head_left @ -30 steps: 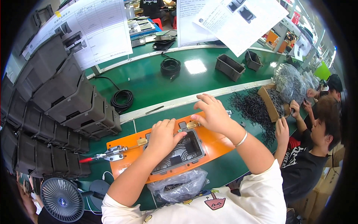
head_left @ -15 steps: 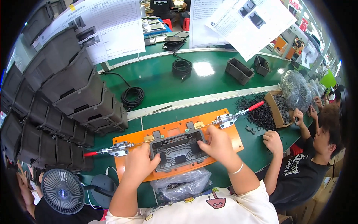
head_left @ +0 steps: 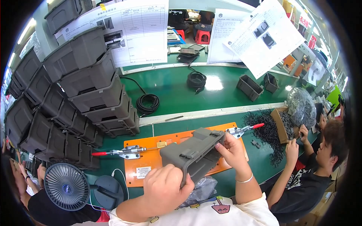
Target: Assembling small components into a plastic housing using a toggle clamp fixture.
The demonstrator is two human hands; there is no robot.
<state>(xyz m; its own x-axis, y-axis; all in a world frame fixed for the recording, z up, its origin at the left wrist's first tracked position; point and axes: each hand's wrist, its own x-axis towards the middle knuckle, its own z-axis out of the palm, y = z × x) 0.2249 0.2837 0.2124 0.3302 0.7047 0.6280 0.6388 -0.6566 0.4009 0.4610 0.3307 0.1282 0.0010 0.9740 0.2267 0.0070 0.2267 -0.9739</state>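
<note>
A dark grey plastic housing is held up, tilted, above an orange fixture plate; its open side faces toward me and to the right. My left hand is closed round the near left corner of its rim. At the far right end, near a latch, my right hand pinches the edge with the thumb on the rim. Red-handled toggle clamps flank the plate, the left clamp and the right clamp. A clear plastic bag lies partly hidden below the housing.
Tall stacks of similar grey housings stand at left, behind a desk fan. Coiled black cables and two small bins sit farther back. At right are loose black parts, a cardboard box and a co-worker.
The housing has come up off the orange plate and been turned from lying open side up to a tilted pose. Both hands have shifted their grip, and the view has moved slightly.
</note>
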